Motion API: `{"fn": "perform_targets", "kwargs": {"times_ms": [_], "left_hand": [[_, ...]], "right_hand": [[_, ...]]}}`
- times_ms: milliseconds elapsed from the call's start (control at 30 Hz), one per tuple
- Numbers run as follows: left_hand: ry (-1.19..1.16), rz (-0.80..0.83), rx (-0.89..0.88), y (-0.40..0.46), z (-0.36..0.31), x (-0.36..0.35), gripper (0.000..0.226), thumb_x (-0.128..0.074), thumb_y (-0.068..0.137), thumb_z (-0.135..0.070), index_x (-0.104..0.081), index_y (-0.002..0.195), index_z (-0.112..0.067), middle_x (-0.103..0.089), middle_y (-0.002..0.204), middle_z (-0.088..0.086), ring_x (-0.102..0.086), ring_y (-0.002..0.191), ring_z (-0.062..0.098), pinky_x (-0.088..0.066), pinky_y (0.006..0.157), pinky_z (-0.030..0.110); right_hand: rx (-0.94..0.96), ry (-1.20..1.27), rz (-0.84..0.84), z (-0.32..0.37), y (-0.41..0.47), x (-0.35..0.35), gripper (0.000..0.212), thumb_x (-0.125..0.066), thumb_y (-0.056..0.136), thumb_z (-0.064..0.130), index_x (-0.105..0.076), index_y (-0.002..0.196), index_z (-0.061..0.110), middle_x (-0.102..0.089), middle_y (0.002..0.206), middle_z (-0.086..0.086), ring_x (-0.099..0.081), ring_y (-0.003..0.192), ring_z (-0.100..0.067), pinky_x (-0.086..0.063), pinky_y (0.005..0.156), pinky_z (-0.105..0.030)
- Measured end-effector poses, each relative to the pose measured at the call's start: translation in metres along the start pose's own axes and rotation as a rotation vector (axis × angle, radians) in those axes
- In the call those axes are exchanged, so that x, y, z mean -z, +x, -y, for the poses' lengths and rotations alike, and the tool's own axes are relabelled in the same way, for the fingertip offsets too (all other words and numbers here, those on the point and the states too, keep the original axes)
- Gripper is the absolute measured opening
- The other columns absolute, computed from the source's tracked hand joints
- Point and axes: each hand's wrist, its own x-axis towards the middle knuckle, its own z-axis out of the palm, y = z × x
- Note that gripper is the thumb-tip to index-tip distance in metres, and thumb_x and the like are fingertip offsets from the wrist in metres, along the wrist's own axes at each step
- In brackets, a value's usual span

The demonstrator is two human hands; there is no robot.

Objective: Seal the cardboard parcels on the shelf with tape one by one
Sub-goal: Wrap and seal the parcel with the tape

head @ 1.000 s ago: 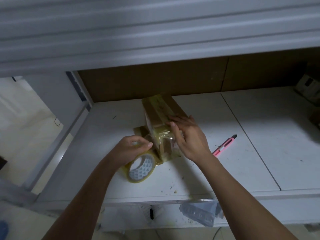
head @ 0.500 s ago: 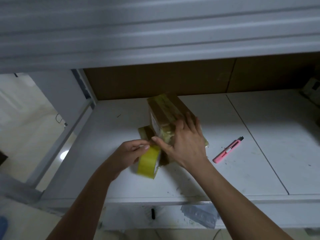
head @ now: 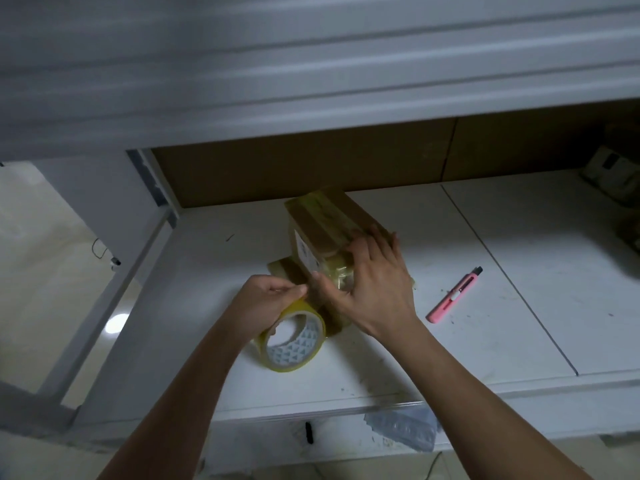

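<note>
The tape roll (head: 292, 336) has been turned since half a second ago: then it was seen edge-on, now its open core faces the camera, as it did a second ago. It is gripped at its upper rim by the left hand (head: 268, 303), the fingers curled around it and the thumb meeting the fingertips.

The cardboard parcel (head: 327, 233) stands on the shelf (head: 450, 341) at about 12 o'clock from the roll, lying across a second, flatter parcel (head: 284, 271) beneath it. The right hand (head: 374, 289) is laid over the parcel's near end with straight, spread fingers, pressing on glossy tape already there.

A strip appears to run from roll to parcel, though the stretch between is too hidden to be sure. This wrap is judged nearly laid and ready for cutting. A pink utility knife (head: 455, 294) lies at 3 o'clock from the right hand, apart from it.
</note>
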Motion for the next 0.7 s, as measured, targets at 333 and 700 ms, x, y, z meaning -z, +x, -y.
{"fn": "perform_targets", "kwargs": {"times_ms": [333,700], "left_hand": [[0.067,0.062,0.006,0.008,-0.006,-0.003,0.021,-0.071,0.087,-0.042,-0.077,0.087,-0.022,-0.069,0.061,-0.012,-0.062,0.053,0.002,-0.043,0.046,0.016],[-0.167,0.015,0.006,-0.001,-0.003,-0.003,0.007,-0.073,0.086,-0.025,-0.078,0.08,-0.025,-0.073,0.076,-0.006,-0.068,0.075,0.012,-0.048,0.051,0.016]], "right_hand": [[0.011,-0.017,0.022,0.0,0.006,-0.003,0.075,-0.039,0.074,0.066,-0.055,0.12,0.008,-0.06,0.123,-0.01,-0.041,0.135,-0.033,-0.012,0.121,-0.05],[0.093,0.536,-0.052,-0.028,-0.008,0.026,0.042,-0.056,0.092,0.047,-0.059,0.124,0.019,-0.051,0.141,0.002,-0.033,0.14,-0.008,-0.024,0.115,-0.023]]}}
